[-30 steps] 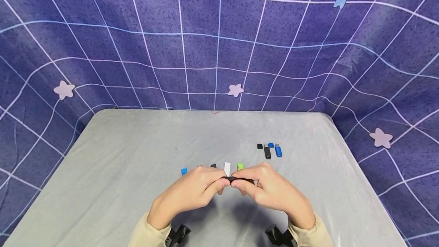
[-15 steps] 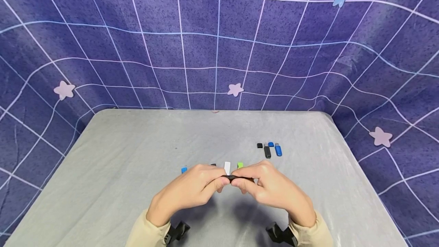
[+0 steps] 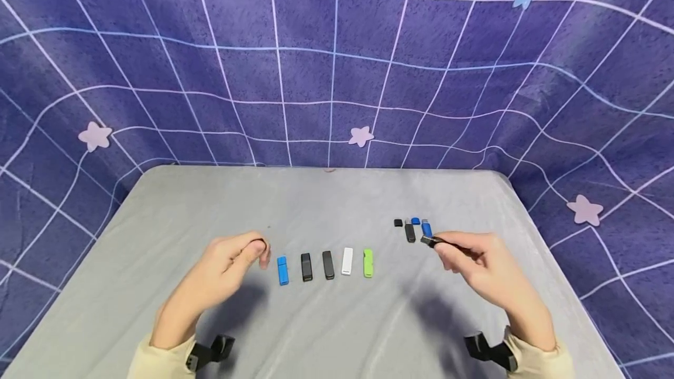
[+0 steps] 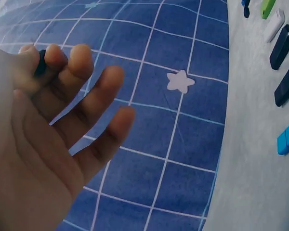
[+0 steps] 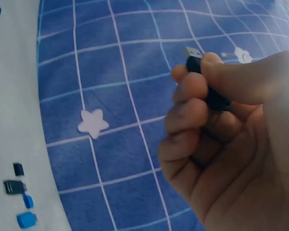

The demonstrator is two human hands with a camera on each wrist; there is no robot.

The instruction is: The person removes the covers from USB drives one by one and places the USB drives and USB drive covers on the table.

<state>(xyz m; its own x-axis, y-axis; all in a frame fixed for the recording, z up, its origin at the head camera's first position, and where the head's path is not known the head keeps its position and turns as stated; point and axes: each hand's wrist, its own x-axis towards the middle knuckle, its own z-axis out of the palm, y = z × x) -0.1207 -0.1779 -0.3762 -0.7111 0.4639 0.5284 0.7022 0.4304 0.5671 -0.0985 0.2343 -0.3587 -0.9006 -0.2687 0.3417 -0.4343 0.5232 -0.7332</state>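
Observation:
My right hand (image 3: 487, 268) pinches a black USB stick (image 5: 217, 98) between thumb and fingers, its metal plug bare and pointing away from the palm. Between the thumb and forefinger of my left hand (image 3: 223, 268) is a small dark cap (image 4: 40, 63), mostly covered by the fingertips. The other left fingers are loosely bent. Both hands are raised above the table, wide apart. Between them lies a row of capped sticks: blue (image 3: 282, 271), black (image 3: 306, 267), dark grey (image 3: 329, 265), white (image 3: 347, 261) and green (image 3: 368, 264).
Farther back to the right lie an uncapped black USB stick (image 3: 410, 233) and an uncapped blue USB stick (image 3: 426, 227), with a black cap (image 3: 398, 223) and a blue cap (image 3: 416, 221) by them. A grey cloth covers the table (image 3: 237, 197); a purple curtain (image 3: 305, 81) hangs behind.
The hands were together over the row, both gripping the black stick. They have parted: the left moved left with the cap, the right moved right with the stick, uncovering the row.

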